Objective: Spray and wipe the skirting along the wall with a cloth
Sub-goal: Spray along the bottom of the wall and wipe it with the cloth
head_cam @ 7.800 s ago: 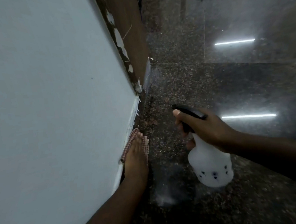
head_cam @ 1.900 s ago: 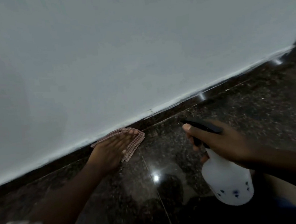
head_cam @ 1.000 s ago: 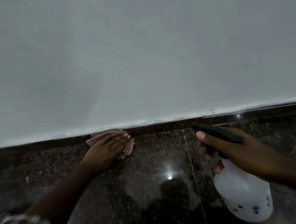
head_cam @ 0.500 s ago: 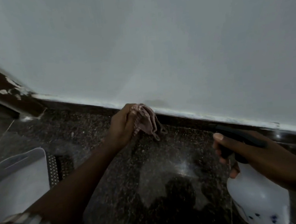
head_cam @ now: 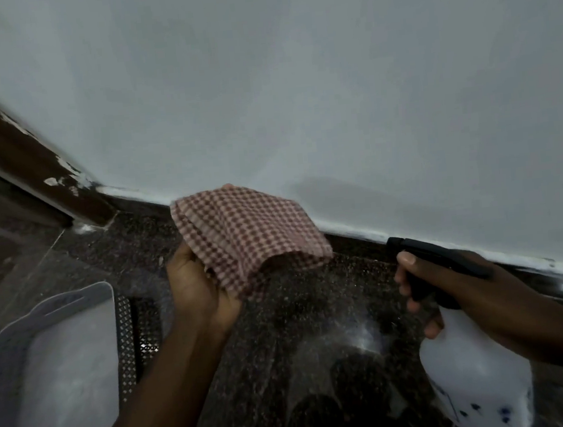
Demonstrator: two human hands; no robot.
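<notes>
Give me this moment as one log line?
left hand: holds checked cloth, lifted off skirting | right hand: grips spray bottle | phase: between wipes

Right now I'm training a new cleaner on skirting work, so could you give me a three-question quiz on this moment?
1. True or false: the red-and-white checked cloth lies flat against the dark skirting.
2. Which hand holds the white plastic spray bottle with the black trigger head? A) left B) right C) neither
3. Fill in: the pale grey plastic basket sits on the speckled dark stone floor to the ____ of the left hand.

Key:
1. False; the left hand holds it bunched up, lifted off the skirting.
2. B; the right hand grips the trigger head.
3. left
</notes>
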